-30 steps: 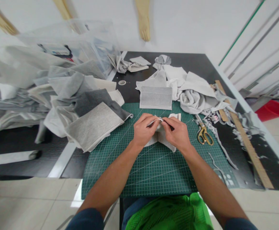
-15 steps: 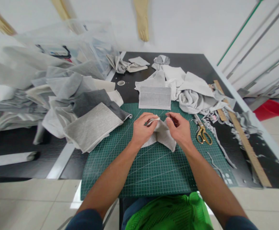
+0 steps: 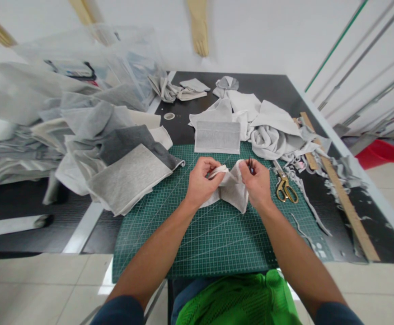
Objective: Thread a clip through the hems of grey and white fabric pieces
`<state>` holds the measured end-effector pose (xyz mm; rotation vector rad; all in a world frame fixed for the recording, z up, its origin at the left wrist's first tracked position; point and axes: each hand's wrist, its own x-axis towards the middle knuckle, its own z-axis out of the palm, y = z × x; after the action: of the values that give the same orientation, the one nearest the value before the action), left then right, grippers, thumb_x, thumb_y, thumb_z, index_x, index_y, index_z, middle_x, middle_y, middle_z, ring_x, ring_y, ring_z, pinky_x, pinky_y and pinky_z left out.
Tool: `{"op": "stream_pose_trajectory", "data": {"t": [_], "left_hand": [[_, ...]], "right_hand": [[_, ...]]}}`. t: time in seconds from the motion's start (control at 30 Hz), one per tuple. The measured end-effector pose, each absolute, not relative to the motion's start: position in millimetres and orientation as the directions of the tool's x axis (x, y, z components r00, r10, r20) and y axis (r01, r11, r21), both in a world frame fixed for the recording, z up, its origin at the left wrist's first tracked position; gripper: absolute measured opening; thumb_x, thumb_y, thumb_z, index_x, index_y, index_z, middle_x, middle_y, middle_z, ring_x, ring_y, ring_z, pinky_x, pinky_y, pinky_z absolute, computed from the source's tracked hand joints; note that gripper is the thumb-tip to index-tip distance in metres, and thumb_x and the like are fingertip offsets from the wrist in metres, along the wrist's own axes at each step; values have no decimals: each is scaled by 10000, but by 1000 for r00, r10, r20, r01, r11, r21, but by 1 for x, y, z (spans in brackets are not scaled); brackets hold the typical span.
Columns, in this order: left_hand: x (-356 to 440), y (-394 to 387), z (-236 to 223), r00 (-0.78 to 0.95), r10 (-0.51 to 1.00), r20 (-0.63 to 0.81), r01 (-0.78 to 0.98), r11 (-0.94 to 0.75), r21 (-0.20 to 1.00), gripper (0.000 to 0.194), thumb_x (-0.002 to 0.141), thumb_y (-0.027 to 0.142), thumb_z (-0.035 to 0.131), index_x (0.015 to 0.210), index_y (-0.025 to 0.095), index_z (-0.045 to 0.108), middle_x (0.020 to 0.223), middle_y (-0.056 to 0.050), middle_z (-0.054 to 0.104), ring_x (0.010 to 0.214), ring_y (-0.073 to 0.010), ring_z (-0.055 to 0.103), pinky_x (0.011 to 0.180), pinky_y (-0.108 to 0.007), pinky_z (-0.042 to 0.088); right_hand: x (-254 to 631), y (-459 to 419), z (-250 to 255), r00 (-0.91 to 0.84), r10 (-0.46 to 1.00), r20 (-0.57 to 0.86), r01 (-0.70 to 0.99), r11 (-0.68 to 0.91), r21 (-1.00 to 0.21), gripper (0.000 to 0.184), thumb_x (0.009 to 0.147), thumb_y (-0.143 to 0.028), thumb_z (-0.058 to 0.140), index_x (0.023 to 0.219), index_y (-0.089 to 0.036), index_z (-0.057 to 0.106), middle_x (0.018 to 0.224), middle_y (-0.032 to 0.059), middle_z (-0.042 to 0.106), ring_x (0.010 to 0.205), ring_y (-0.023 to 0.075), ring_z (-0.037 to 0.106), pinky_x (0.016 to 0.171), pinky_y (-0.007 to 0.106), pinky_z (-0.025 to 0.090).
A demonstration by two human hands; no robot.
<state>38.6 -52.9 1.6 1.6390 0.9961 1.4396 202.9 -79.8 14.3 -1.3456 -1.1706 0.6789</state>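
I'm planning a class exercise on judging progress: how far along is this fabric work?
Looks done: some cutting, judging by the scraps beside the wooden ruler; perhaps also the flat, straight-edged grey piece.
In hand: a small grey piece, held bunched between the left hand and right hand.
Possibly left: the loose fabric pile, though its state can't be confirmed.

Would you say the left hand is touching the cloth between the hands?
Touching: the head view shows the left hand pinching the cloth by its edge.
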Motion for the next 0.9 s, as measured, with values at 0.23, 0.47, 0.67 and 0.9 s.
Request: {"op": "stream_pose_trajectory", "data": {"t": [0.23, 0.47, 0.67, 0.9], "left_hand": [[39, -51, 1, 97, 918, 384, 16, -387, 922, 282, 777, 190, 743, 988, 213, 557, 896, -11, 659, 807, -131, 662, 758, -267, 542], [41, -51, 2, 125, 937, 327, -35, -325, 945, 318, 752, 159, 734, 991, 218, 532, 849, 4, 675, 783, -132, 672, 723, -256, 520], [39, -47, 5, 141, 965, 221, -137, -202, 970, 441, 714, 162, 762, 1053, 222, 487, 810, 29, 713, 712, -119, 656, 685, -241, 484], [35, -43, 5, 161, 973, 163, -175, -134, 975, 486, 697, 147, 763, 1091, 221, 488, 802, 28, 709, 656, -112, 623, 638, -240, 462]], "right_hand": [[196, -83, 21, 142, 967, 211, 288, 163, -944, 254, 886, -437, 686, 884, -188, 731, 708, -16, 622, 625, 128, 486, 579, 266, 374], [207, -78, 15, 315, 896, 313, 461, 144, -876, 326, 937, -496, 618, 897, -184, 704, 715, 4, 620, 604, 142, 499, 585, 290, 411], [206, -81, 17, -15, 856, 517, 631, 409, -659, 391, 1001, -390, 518, 1313, -187, 639, 1073, 106, 706, 962, 239, 653, 887, 398, 531], [203, -83, 7, -111, 872, 477, 721, 401, -565, 394, 1002, -348, 518, 1340, -194, 646, 1052, 110, 722, 942, 253, 659, 860, 391, 531]]}}
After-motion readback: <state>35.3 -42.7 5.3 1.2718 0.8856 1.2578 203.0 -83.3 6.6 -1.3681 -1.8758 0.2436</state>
